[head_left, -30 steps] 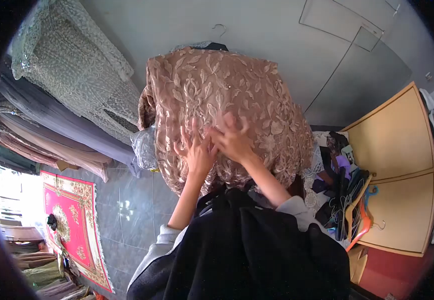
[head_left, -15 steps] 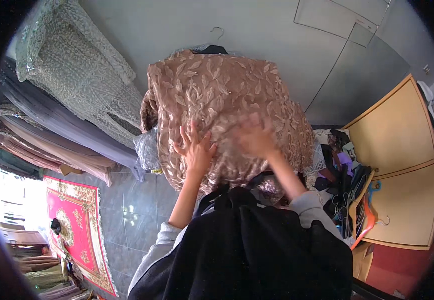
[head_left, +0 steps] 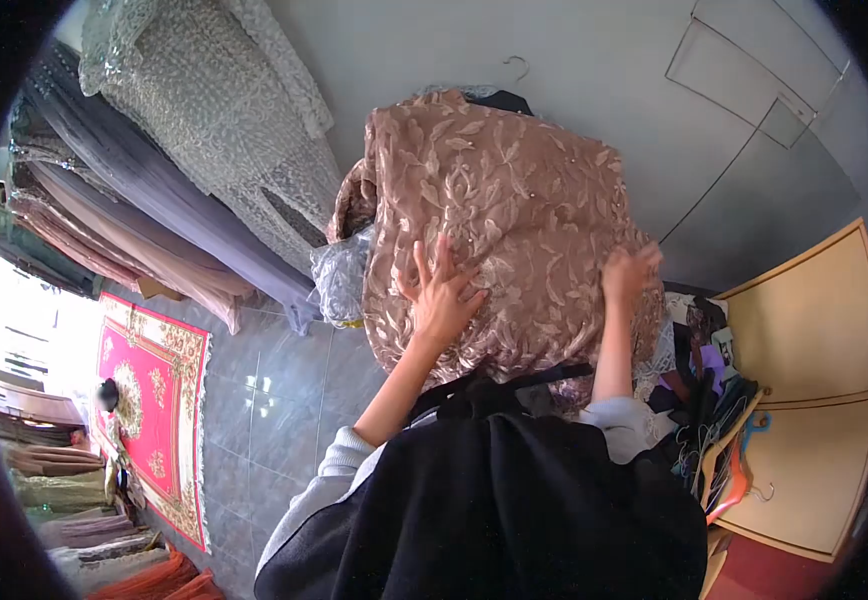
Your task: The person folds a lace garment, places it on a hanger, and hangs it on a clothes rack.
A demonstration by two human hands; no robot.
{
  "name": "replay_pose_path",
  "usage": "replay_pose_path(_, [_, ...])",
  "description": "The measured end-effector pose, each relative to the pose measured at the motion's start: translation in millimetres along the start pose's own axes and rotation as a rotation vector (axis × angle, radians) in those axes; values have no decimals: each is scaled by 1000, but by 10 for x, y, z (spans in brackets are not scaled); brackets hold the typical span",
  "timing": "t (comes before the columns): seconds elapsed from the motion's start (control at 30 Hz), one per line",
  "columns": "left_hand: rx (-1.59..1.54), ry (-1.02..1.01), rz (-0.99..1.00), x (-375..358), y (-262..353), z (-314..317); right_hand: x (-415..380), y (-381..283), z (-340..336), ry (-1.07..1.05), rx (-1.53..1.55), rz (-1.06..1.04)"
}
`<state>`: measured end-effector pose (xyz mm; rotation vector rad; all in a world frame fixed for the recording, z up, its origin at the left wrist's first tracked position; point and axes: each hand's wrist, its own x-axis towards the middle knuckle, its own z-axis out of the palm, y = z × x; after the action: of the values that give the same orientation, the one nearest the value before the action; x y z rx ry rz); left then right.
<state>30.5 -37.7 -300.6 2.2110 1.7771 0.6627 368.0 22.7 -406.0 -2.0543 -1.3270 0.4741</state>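
A rose-gold garment (head_left: 499, 215) with raised leaf embroidery lies spread in front of me, its sequins catching light. Flat on its lower left part rests my left hand (head_left: 441, 305), fingers spread. Over the right edge of the cloth is my right hand (head_left: 631, 277), smeared by motion, so its fingers do not show clearly. Beyond the far edge of the garment pokes a black hanger (head_left: 504, 101) with a metal hook. Clear plastic wrap (head_left: 342, 280) bulges out at the left side.
A silvery sequined dress (head_left: 209, 110) and several long gowns (head_left: 144, 190) hang at the left. Loose hangers (head_left: 729, 470) and dark clothes are heaped at the right, beside a wooden cabinet (head_left: 804, 330). A red patterned rug (head_left: 149, 410) covers part of the tiled floor.
My right hand has moved from the middle of the garment to its right edge. My left hand stays spread on the cloth. The whole view has shifted, with things now farther right.
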Motion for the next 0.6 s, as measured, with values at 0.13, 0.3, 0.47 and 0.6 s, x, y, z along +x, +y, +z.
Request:
replay_pose_path(0.13, [39,363,-119,397,-994,93,-364,-802,-239,438,-469,-221])
replay_pose_path(0.3, [-190,50,-453,1036,-1389,-208,-816,-1852,306,194,-216,-871])
replay_pose_path(0.47, [-457,-277,-389,1444,-1598,-144,-412,-2225,577,493,-247,-588])
replay_pose_path(0.6, [-841,-249,-243,1542,-2083,296,-1036,-2054,1076,-122,-597,-1095])
